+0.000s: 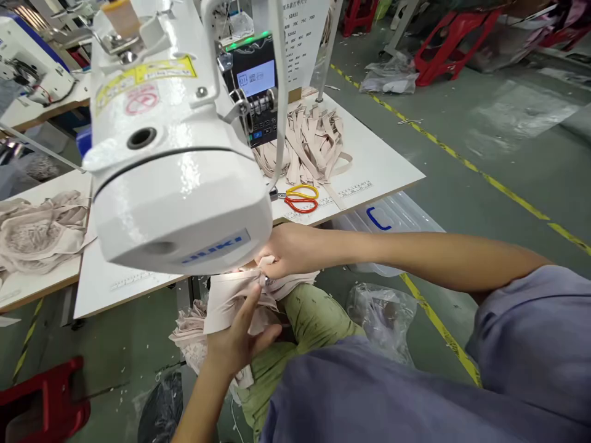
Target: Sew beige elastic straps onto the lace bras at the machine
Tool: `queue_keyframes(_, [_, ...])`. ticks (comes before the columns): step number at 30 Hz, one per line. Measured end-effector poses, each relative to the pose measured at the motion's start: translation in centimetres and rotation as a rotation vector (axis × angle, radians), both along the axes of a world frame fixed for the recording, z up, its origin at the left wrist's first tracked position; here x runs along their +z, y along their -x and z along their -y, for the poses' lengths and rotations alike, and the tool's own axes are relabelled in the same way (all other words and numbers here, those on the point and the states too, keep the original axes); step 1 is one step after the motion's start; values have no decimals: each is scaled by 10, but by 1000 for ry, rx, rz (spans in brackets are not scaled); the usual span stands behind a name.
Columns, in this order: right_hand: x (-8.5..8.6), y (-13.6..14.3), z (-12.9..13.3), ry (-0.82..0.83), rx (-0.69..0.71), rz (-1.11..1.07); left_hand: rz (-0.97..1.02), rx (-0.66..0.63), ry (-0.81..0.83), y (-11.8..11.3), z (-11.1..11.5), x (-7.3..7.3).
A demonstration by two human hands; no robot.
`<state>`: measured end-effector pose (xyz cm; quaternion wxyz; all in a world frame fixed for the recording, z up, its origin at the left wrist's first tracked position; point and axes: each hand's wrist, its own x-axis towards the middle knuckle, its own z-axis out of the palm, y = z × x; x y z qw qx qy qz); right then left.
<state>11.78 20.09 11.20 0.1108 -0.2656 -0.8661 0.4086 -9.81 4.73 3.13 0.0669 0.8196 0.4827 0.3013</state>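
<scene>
Just below the sewing machine (184, 203), the left hand (233, 344) and right hand (293, 249) are pinching beige fabric (224, 301) between their fingers (248, 309).

Machine head (184, 197) totally blocks straight ahead of the fingers (249, 307), but there's room over the floor (122, 335) to their left.

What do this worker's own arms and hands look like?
The left hand and right hand are gloveless, and both visible wrists lack a watch. A loose, plain blue-grey short sleeve covers the right upper arm; no left sleeve shows.
</scene>
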Motion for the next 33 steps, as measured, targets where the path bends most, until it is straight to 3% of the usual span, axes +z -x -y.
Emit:
queue_keyframes(3, [-3,2,3,-69,6,54,-201,-30,-25,12,-12,-9])
queue_keyframes(7, [-1,5,2,-67,14,96,-149,21,133,16,-21,-16])
queue_keyframes(10, [1,7,0,-73,26,118,-22,82,256,13,-25,-10])
queue_keyframes(14, [-6,0,2,-86,21,90,78,143,284,4,-24,3])
queue_keyframes(20, [-43,-17,16,-337,-150,-268,-124,210,208,-16,-16,19])
queue_keyframes(22, [-51,-17,17,-328,-189,-303,-150,230,214,-21,-15,23])
queue_keyframes(30, [-46,-12,11,-227,-197,-317,-155,235,200,-28,-16,25])
queue_keyframes(33, [-53,-14,18,-291,-227,-340,-176,264,201,-32,-16,26])
